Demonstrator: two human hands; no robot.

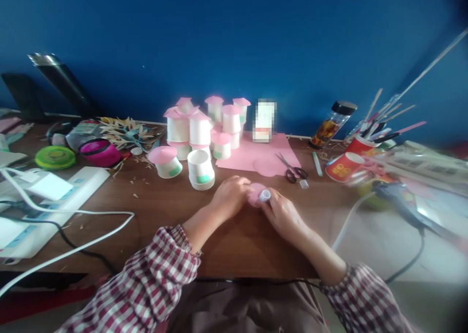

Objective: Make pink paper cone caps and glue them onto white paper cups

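Note:
My left hand [232,194] pinches the edge of a small pink paper disc [255,191] over the front of the table. In my right hand [284,215] is a white glue stick [264,195], held at the disc's right side. My fingers partly cover both. Beyond my left hand stand an open white paper cup [201,167] with a green patch and a cup with a pink paper roof [163,155]. Several more pink-roofed paper cups [199,128] are grouped and stacked behind. A small clear cap [303,184] lies past my right hand.
Black scissors [291,169] rest by the pink paper sheet [241,162]. Right are red cups [343,166], a tilted bottle [332,123] and a glue gun [402,208] with its cable. Left, a power strip [87,179] and loose cords cross the table near a magenta pouch [100,152].

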